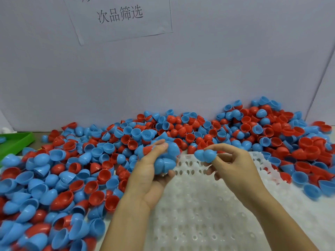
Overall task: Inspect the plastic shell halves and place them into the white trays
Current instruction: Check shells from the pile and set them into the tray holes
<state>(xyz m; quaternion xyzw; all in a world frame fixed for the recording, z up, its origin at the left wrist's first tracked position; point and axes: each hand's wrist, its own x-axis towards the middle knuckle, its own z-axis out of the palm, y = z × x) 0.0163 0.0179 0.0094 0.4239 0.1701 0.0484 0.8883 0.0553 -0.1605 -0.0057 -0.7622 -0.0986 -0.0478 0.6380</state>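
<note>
Both hands (233, 160) curled — gripping blue shells (205, 155).

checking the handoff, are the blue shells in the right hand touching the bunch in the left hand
Apart. The head view shows white tray between the right hand's blue shells and the left hand's bunch.

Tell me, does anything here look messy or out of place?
Yes: loose shells spill onto the white tray at its right edge, and the paper sign hangs crooked on the wall.
</note>
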